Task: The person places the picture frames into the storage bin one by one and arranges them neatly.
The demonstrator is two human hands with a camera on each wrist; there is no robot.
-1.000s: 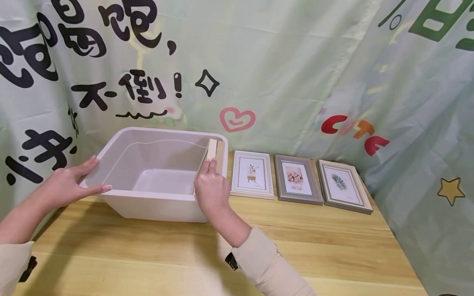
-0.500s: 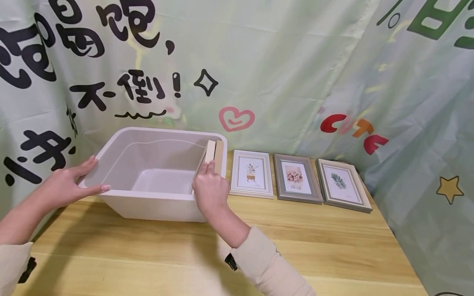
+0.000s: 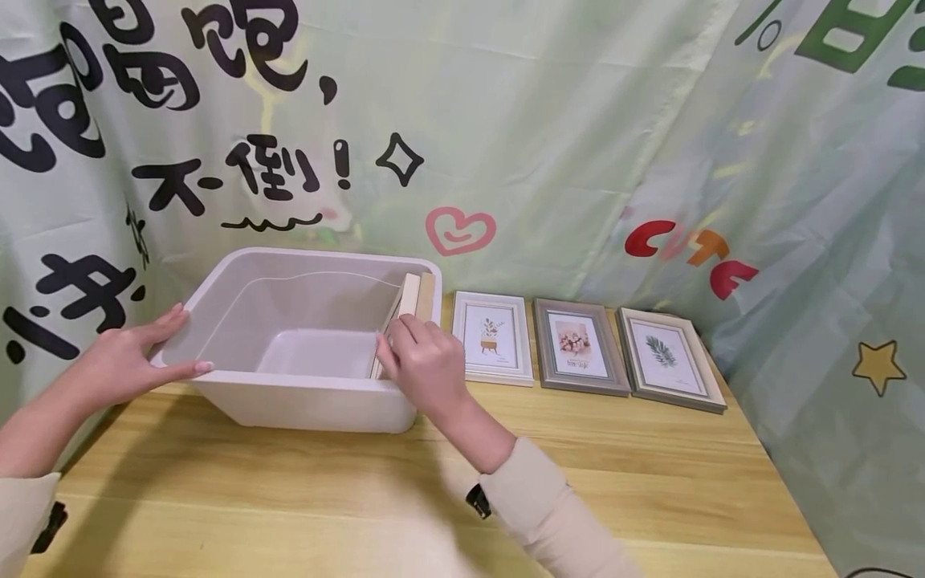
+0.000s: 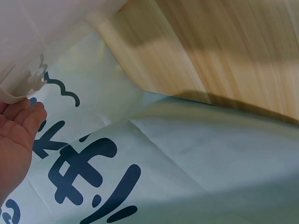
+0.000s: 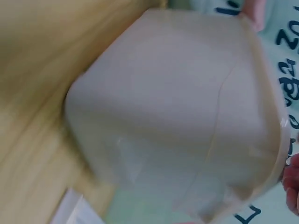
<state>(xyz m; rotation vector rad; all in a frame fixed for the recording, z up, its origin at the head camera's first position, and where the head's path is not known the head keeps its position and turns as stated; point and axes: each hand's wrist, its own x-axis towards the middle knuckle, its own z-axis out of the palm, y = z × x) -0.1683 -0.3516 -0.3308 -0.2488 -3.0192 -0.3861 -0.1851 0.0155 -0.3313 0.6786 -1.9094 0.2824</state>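
Left hand [image 3: 133,361] grips the tub [image 3: 303,401] by its corner, thumb spread from fingers; right hand [image 3: 426,361] curls at the frames [image 3: 409,295] inside, whether holding one I can't tell.

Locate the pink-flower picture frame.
In the head view, the flower frame lies right of the bin, between the potted-plant frame and the leaf frame.

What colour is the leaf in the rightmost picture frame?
The leaf is green, seen best in the head view.
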